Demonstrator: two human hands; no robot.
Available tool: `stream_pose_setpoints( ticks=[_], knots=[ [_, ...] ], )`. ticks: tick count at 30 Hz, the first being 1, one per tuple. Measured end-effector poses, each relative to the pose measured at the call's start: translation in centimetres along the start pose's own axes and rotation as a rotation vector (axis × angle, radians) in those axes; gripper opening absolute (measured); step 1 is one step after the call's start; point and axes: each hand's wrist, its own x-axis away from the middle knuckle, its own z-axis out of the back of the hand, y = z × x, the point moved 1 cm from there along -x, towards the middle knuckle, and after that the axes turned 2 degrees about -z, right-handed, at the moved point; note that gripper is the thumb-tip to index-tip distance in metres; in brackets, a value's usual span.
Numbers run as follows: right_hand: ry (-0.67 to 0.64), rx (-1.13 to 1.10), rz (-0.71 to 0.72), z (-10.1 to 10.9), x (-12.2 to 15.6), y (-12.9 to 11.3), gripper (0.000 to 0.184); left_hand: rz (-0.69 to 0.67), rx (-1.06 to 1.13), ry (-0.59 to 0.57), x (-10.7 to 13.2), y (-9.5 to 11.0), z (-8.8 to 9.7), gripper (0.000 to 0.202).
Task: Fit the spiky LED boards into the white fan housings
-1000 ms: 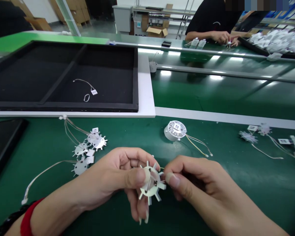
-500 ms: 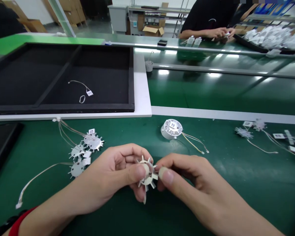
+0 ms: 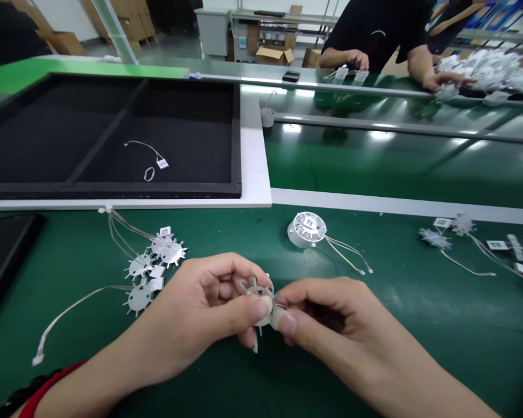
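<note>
Between my hands, above the green mat, is a small whitish disc with spokes around its rim. My left hand is closed on it, thumb across its face and fingers behind. My right hand pinches at the disc's right edge with thumb and forefinger; the fingertips hide exactly what is between them. Left of my hands lie several similar spoked discs with thin wires and white labels. Beyond my hands stands a round white housing with a spoked disc and label in its top and wires trailing right.
A black divided tray at the back left holds a labelled wire and a small loop. More spoked discs with wires lie at right. Across the bench a co-worker's hand reaches to a heap of white parts. A dark flat object sits far left.
The disc has turned in my fingers, and my right thumb has moved left and slightly down onto its edge. The co-worker's hands have parted, one reaching to the white heap.
</note>
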Motion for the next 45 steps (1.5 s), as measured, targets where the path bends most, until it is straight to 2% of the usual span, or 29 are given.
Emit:
stream_pose_setpoints(
  ticks=[5,8,10,12,14,17,19,22,24,26,28,30,32,40,42,45],
  knots=[
    [0.027,0.061,-0.067,0.1,0.1,0.5,0.028,0.003,-0.021,0.0,-0.3,-0.1,0.1,0.011],
    [0.068,0.095,-0.124,0.5,0.1,0.8,0.033,-0.064,-0.122,0.014,-0.3,0.5,0.3,0.019],
    [0.085,0.107,-0.153,0.9,0.0,0.9,0.037,-0.169,-0.258,0.102,-0.1,1.1,0.5,0.022],
    [0.081,0.095,-0.172,1.3,-0.2,1.0,0.039,-0.271,-0.414,0.226,0.2,1.7,0.7,0.017],
    [0.074,0.059,-0.178,1.6,-0.4,1.0,0.041,-0.333,-0.528,0.276,0.4,1.9,0.8,0.022],
    [0.052,0.007,-0.164,1.6,-0.6,1.1,0.039,-0.384,-0.591,0.151,0.4,1.6,0.8,0.044],
    [0.04,0.001,-0.133,1.5,-0.6,1.1,0.038,-0.395,-0.585,0.083,0.4,1.2,0.7,0.051],
    [0.052,0.026,-0.048,1.0,-0.3,0.9,0.032,-0.338,-0.546,0.071,0.5,1.0,0.6,0.046],
    [0.121,0.1,0.064,0.7,0.0,0.8,0.018,-0.283,-0.507,0.064,0.6,1.2,0.4,0.038],
    [0.251,0.253,0.248,0.5,0.2,0.8,0.008,-0.254,-0.478,0.088,0.6,1.6,0.2,0.032],
    [0.368,0.44,0.456,0.5,0.3,1.0,0.012,-0.278,-0.45,0.115,0.5,1.9,0.0,0.032],
    [0.405,0.579,0.606,0.4,0.2,1.3,0.012,-0.341,-0.431,0.129,0.4,2.1,-0.2,0.034],
    [0.409,0.657,0.686,0.4,0.0,1.5,0.013,-0.426,-0.482,0.127,0.4,2.1,-0.3,0.035],
    [0.499,0.852,0.855,0.4,0.0,1.4,0.004,-0.92,-1.019,0.098,0.7,1.5,0.0,0.01],
    [0.525,0.888,0.86,0.4,0.0,1.3,0.005,-0.972,-1.11,0.119,0.8,1.4,0.0,0.006],
    [0.553,0.929,0.857,0.4,0.1,1.1,0.008,-0.973,-1.17,0.143,0.9,1.4,0.1,0.013]
  ],
)
